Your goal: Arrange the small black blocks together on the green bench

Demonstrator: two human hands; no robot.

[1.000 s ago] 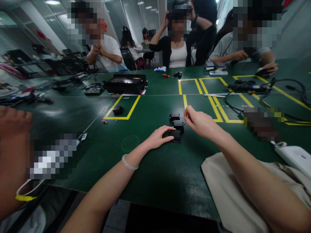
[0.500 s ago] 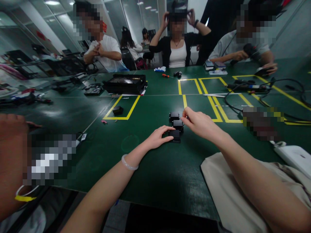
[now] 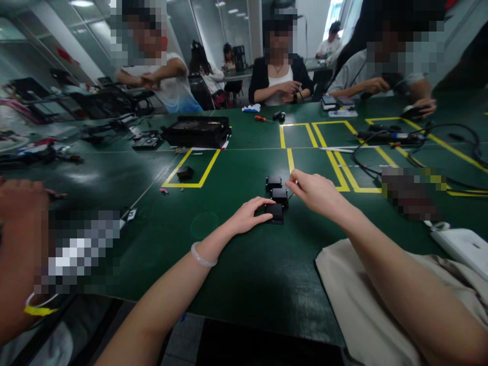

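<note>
Three small black box-shaped parts stand in a staggered row on the green table [image 3: 244, 274]. My left hand [image 3: 247, 216], with a pale bangle at the wrist, holds the nearest black block [image 3: 275, 213] between thumb and fingers at its left side. The middle black block [image 3: 279, 195] and the far black block [image 3: 273, 182] sit just beyond it. To their right, my right hand [image 3: 312, 190] is closed in a pinch. A thin dark rod [image 3: 291, 195] shows below its fingertips, slanting toward the middle block; what kind of tool it is cannot be made out.
Yellow tape frames mark the tabletop. Another small black part [image 3: 185, 173] lies left, a large black tray [image 3: 196, 131] behind it. An orange screwdriver [image 3: 260, 118], cables [image 3: 392, 136] and a white device [image 3: 463, 246] lie around. Beige cloth [image 3: 343, 284] is under my right forearm. People sit nearby.
My right hand has shifted very slightly right, and the thin rod under its fingertips shows more. My left hand stays put. The person opposite has lowered both hands from the head.
</note>
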